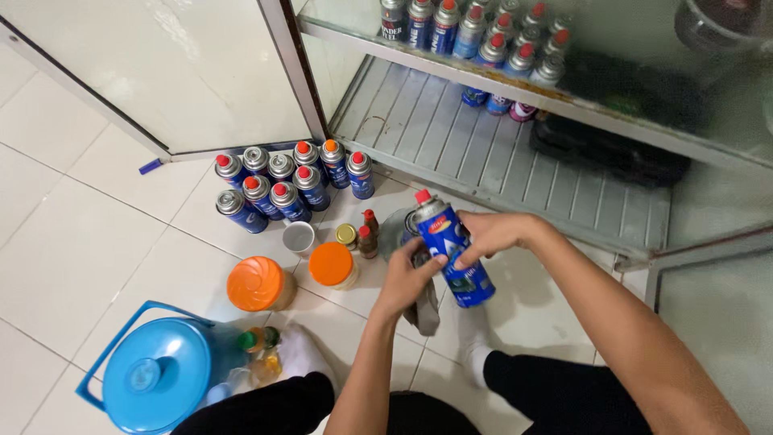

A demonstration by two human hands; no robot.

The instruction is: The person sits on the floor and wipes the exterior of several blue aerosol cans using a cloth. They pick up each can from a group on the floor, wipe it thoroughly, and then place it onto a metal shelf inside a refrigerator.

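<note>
While gripped at mid-body by right hand [487, 234], blue gas canister [448, 246]: rigid, smooth, probably slippery; left hand [407, 278] fingers closed on grey cloth [424, 310].

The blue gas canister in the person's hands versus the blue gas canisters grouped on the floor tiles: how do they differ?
The held blue metal gas canister is tilted, gripped by the right hand, with the left hand pressing a grey cloth against it. The grouped blue canisters on the floor stand upright, untouched, packed side by side. One of those has an orange cap; the held one's is red. Both kinds share blue cylindrical bodies and silver tops.
</note>
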